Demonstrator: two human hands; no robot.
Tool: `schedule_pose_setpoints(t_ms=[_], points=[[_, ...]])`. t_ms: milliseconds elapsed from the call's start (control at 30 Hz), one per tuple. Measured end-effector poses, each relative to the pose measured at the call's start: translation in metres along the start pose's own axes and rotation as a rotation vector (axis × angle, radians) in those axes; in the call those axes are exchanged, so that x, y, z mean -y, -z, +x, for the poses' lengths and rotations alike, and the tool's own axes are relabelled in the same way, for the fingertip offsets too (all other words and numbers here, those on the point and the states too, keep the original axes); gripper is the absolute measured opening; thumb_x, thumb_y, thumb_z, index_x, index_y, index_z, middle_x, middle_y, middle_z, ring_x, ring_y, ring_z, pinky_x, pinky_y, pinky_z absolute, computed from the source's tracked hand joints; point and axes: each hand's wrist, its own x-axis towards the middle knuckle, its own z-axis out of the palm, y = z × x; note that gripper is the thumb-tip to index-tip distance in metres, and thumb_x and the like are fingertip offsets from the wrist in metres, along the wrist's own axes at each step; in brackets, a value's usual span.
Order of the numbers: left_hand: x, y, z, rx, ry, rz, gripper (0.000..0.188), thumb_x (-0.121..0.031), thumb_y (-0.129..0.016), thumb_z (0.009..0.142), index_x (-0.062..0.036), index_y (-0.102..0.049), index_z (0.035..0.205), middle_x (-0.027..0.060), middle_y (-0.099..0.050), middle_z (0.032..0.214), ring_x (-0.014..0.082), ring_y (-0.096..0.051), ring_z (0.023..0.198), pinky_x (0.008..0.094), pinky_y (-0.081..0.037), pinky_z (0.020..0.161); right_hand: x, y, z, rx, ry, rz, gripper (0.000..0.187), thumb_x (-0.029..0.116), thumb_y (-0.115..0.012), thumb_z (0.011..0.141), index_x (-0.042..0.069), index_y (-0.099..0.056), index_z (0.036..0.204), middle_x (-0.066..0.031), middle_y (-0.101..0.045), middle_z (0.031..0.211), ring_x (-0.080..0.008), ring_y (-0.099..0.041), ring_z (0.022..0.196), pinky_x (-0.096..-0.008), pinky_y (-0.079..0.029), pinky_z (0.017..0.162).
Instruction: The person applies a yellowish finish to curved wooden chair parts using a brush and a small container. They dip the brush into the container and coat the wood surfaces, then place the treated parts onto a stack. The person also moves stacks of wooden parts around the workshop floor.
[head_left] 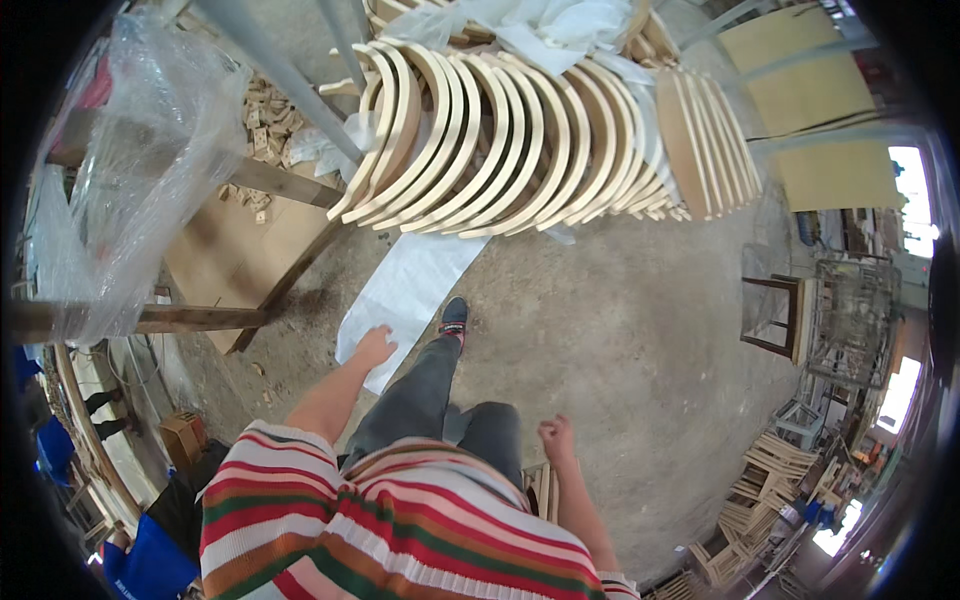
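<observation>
My left hand (375,346) reaches forward with its fingers loosely apart. Behind it in the picture runs a long white sheet (412,283) of thin packing material, its far end under curved wooden pieces. I see nothing held in this hand, and whether it touches the sheet is unclear. Out to my right, my right hand (557,437) has its fingers curled in, with nothing visible inside. Ahead, the pale curved wooden pieces (520,140) stand packed side by side in a row. One shoe (454,316) shows beside the sheet.
At left, clear plastic wrap (150,150) hangs over wooden bars, near a cardboard sheet (245,250) and small wooden blocks (268,125). More curved slats (705,145) stand at the far right. A dark wooden frame (790,318) and stacked wooden parts (760,480) lie rightward.
</observation>
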Motion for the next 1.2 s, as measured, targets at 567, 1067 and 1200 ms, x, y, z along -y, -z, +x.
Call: schedule_pose_setpoints(t_ms=[567,1067,1200], points=[[0.031,-0.141,0.288,-0.320,1.290,-1.024,0.096,-0.047,-0.070,0.068,-0.0093,-0.018,0.138,0.0177,-0.029,0.139,0.0405,-0.037,0.121,0.0600,-0.049,0.078,0.063,-0.064,0.545,0.162,0.078,-0.628,0.026,0.022,-0.059,0.083,0.004,-0.062,0.101,-0.0197,-0.038,0.134,-0.0335,-0.043,0.119,-0.0385,-0.036,0.099],[0.164,-0.293,0.360,-0.750,1.381,-0.811,0.095,-0.034,-0.072,0.065,-0.0043,-0.019,0.137,0.0319,-0.042,0.122,0.0425,-0.048,0.109,0.0450,-0.041,0.091,0.033,-0.195,0.712,0.224,0.341,-0.995,0.032,0.028,-0.058,0.085,0.000,-0.060,0.099,-0.0138,-0.054,0.109,-0.0253,-0.051,0.101,-0.0356,-0.040,0.088],[0.136,-0.290,0.336,-0.753,0.974,-0.829,0.036,-0.012,-0.061,0.070,-0.0027,-0.051,0.103,0.0240,-0.054,0.110,0.0418,-0.053,0.100,0.0425,-0.043,0.087,0.030,-0.202,0.662,0.306,0.442,-0.740,0.034,0.030,-0.058,0.085,-0.001,-0.060,0.099,-0.0122,-0.058,0.102,-0.0231,-0.054,0.096,-0.0348,-0.042,0.085]])
